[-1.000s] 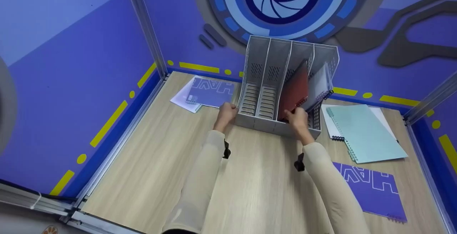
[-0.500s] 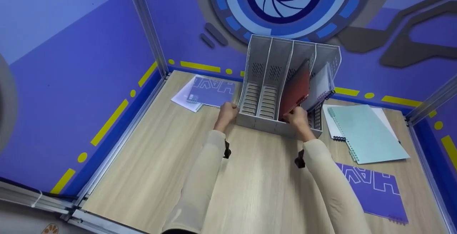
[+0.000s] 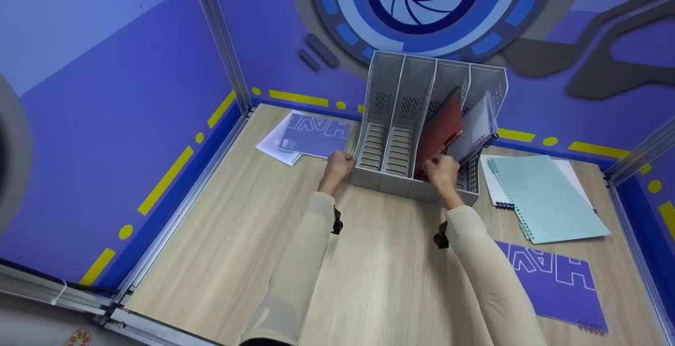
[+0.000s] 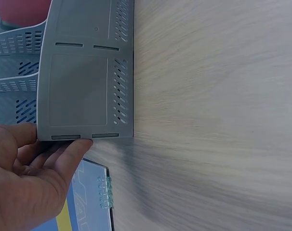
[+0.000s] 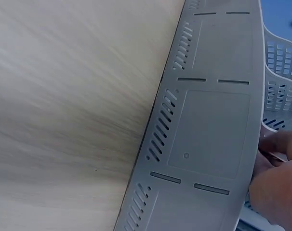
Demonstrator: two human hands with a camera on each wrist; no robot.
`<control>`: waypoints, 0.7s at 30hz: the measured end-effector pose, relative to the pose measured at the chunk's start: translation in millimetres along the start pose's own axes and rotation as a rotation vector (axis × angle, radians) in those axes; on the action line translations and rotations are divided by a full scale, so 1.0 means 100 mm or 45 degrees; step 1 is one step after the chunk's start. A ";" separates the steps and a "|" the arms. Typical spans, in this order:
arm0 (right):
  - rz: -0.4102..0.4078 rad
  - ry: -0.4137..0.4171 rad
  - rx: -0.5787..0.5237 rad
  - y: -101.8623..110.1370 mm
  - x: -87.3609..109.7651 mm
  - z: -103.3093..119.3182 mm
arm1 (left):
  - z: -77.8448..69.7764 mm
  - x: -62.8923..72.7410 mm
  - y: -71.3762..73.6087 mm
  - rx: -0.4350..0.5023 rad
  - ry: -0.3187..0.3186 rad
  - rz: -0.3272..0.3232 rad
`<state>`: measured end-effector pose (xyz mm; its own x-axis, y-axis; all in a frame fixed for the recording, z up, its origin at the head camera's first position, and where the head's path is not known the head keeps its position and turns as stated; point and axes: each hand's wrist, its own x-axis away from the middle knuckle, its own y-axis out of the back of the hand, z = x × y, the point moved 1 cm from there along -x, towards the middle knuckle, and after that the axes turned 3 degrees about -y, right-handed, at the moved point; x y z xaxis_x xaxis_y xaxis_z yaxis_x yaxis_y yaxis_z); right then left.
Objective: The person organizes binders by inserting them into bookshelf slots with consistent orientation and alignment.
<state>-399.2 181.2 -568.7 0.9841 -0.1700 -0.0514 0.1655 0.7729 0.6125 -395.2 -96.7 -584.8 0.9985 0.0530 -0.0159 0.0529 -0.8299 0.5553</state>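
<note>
A grey file rack with upright compartments stands against the back wall. My left hand grips its left front corner; in the left wrist view the thumb and fingers of that hand lie about the rack's end. Leaning to the right in the third compartment from the left is a red spiral notebook. My right hand pinches its lower front edge just behind the rack's front wall. In the right wrist view the rack's front covers most of the notebook, and only part of the right hand shows.
Pale spiral notebooks lean in the rightmost compartment. On the left lies a purple notebook over a pale lilac one. To the right, a mint-green notebook overlaps a white one; another purple notebook lies nearer.
The head view has shifted slightly. My right hand has moved very little at the red notebook's lower edge; the left hand stays on the rack's corner.
</note>
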 end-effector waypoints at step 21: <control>-0.188 -0.058 -0.118 -0.16 -0.24 0.03 | -0.02 0.01 -0.01 0.049 -0.012 -0.018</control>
<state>-425.8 170.6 -574.9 0.9450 -0.3118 -0.0986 0.3155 0.7900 0.5257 -394.5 -94.9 -583.6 0.9977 0.0598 -0.0319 0.0677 -0.8498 0.5228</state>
